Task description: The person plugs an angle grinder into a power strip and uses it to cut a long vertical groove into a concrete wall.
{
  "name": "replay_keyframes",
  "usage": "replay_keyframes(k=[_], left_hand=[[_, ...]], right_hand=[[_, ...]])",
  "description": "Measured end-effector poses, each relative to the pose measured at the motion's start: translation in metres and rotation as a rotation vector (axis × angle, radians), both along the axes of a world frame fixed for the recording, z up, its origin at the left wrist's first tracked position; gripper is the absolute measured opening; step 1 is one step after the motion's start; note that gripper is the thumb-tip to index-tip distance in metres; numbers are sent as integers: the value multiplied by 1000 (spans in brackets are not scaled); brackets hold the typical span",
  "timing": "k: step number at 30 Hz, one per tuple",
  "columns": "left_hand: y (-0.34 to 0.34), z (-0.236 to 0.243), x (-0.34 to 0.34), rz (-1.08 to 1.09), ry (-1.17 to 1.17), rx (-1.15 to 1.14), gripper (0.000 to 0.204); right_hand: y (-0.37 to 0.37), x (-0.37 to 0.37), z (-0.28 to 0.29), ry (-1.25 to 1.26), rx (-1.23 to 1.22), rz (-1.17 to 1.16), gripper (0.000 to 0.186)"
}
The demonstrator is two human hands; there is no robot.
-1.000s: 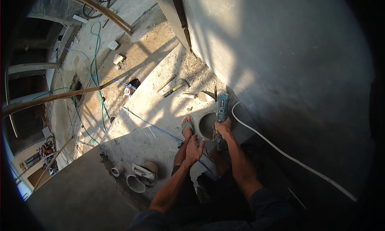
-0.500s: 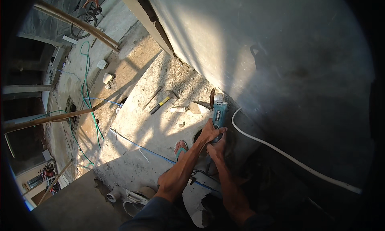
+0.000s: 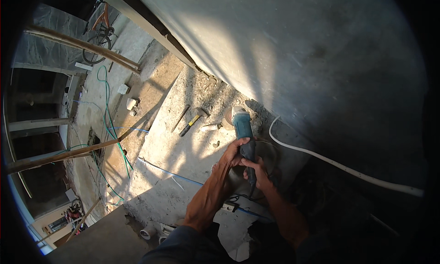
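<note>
Both your hands are closed on the grinder (image 3: 243,126). Your left hand (image 3: 233,153) wraps its body just behind the head, thumb laid across the top; your right hand (image 3: 257,171) grips the rear part, close below the left. The grinder is in front of you, near the foot of the grey wall (image 3: 321,67), its head pointing away from you and its disc (image 3: 228,117) on the left side of the head. Whether the disc touches anything under it, you cannot tell from this angle.

Left of the disc, on the rough slab (image 3: 158,140), lies a trowel, its pale handle (image 3: 211,127) plain to see and its blade mostly hidden behind the grinder. Farther left is a hammer (image 3: 192,123) with a yellow and black handle, and just beside it a chisel (image 3: 180,118). To your right a white hose (image 3: 330,162) runs from the foot of the wall toward the right edge. Below your hands you have a socket (image 3: 229,206) with a blue cord (image 3: 252,213) beside it. A pipe piece (image 3: 147,232) sits at the lower left. Beyond the slab, a green hose (image 3: 108,110) trails over the ground near two pale stones (image 3: 132,103), and a bicycle (image 3: 97,48) stands at the upper left.
</note>
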State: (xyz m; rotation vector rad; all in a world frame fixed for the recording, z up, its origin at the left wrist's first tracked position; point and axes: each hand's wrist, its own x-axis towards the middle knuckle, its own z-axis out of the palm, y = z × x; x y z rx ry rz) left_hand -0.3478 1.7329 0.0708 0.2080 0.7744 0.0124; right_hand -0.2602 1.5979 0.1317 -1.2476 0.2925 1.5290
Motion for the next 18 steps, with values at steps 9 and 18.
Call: replay_keyframes(k=[9, 18], left_hand=[[8, 17, -15, 172, -306, -52, 64], [31, 7, 10, -78, 313, 280, 61]], right_hand=[[11, 15, 20, 473, 373, 173, 26], [23, -6, 19, -261, 46, 514, 25]])
